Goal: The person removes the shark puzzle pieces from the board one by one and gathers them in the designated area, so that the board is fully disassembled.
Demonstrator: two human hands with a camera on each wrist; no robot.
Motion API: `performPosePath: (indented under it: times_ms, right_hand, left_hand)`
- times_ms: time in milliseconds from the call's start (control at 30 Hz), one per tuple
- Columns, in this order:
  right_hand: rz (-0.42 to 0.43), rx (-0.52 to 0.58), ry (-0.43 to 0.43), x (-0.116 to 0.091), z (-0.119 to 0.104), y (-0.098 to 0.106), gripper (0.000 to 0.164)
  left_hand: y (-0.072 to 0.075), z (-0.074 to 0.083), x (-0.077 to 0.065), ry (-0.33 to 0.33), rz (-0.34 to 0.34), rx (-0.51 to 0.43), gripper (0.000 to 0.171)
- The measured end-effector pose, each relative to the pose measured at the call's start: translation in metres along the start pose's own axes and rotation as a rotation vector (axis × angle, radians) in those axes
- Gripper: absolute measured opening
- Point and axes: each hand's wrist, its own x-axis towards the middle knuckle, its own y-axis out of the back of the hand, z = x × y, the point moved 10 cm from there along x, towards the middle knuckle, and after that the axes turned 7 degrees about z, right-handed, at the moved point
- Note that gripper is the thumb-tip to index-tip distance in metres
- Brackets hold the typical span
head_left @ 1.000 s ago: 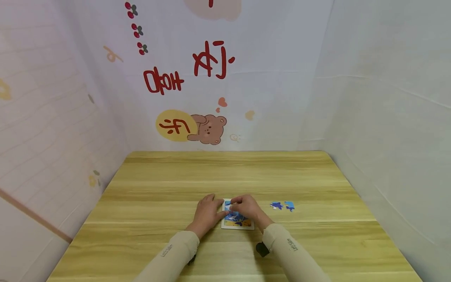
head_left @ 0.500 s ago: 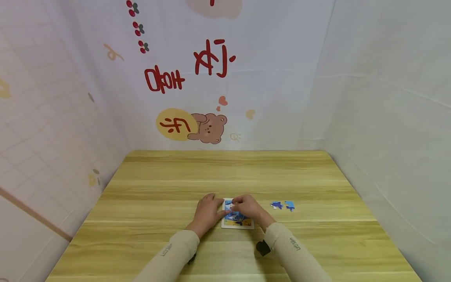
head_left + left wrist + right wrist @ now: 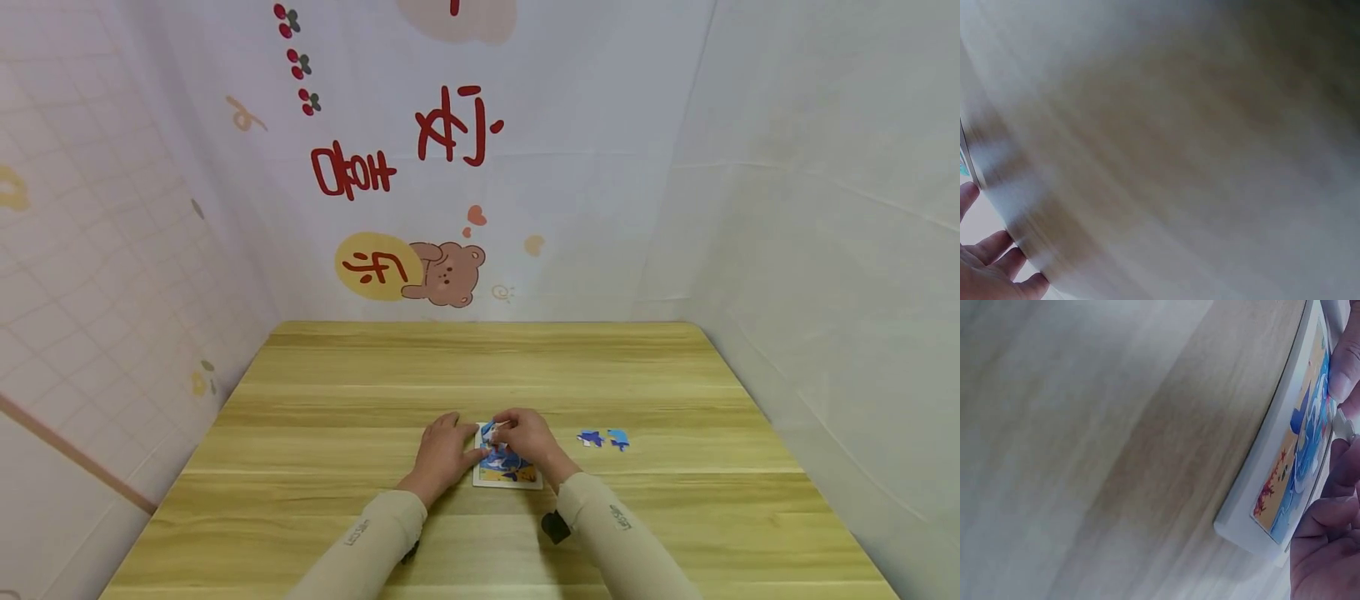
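A small white-framed jigsaw puzzle [image 3: 508,485] with a blue sea picture lies flat on the table. My left hand [image 3: 441,454] is at its left side, the thumb reaching over the picture and the other fingers spread on the wood. Over the upper part of the puzzle, my right hand [image 3: 529,437] pinches a small puzzle piece, whose pale edge [image 3: 1342,425] shows between the fingertips in the right wrist view. The hand covers most of the puzzle's upper right. Only the fingers of the left hand [image 3: 997,265] appear in the left wrist view.
Two loose puzzle pieces, a dark blue one [image 3: 591,437] and a lighter blue one [image 3: 618,438], lie to the right of the right hand. The wooden table [image 3: 360,375] is bounded by white cloth walls [image 3: 600,208] at the back and sides.
My right hand has shifted slightly away from me, and more blue and white shows by its fingertips. The left hand and the loose pieces stay where they were.
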Motion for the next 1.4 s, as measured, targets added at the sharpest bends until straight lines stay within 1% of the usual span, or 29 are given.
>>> performPosePath:
  times_ms: [100,267,400,533,667,833,1067,1233,1400]
  right_hand:
    - [0.009,0.003,0.0,0.0,0.001,0.001,0.031]
    - [-0.01,-0.024,0.014,0.001,0.002,-0.001,0.037]
    - [-0.022,-0.056,0.032,0.003,0.002,-0.003,0.036]
    - [-0.022,-0.046,0.034,0.001,0.002,0.004,0.037]
    - [-0.009,-0.039,0.032,-0.001,0.005,0.017,0.037]
    - [0.028,-0.016,0.007,-0.003,0.015,0.039,0.035]
    - [0.084,0.015,-0.016,-0.006,0.031,0.069,0.036]
    - [0.124,-0.006,-0.038,-0.009,0.044,0.091,0.036]
    - [0.138,-0.021,-0.053,-0.014,0.053,0.105,0.034]
  left_hand:
    - [0.0,0.001,0.0,-0.001,-0.001,0.001,0.048]
    - [0.0,0.002,0.0,0.002,-0.002,-0.001,0.049]
    - [0.001,0.0,0.001,0.0,0.005,0.005,0.049]
    - [0.001,0.002,0.002,-0.001,0.006,0.004,0.049]
    - [0.001,0.002,0.002,0.003,0.006,-0.007,0.049]
    - [0.003,0.004,0.001,-0.005,0.011,-0.013,0.049]
    - [0.004,-0.002,-0.001,0.027,0.0,-0.027,0.05]
    - [0.004,0.0,-0.001,0.02,0.002,-0.029,0.05]
    - [0.003,0.004,-0.001,0.011,-0.001,-0.029,0.05]
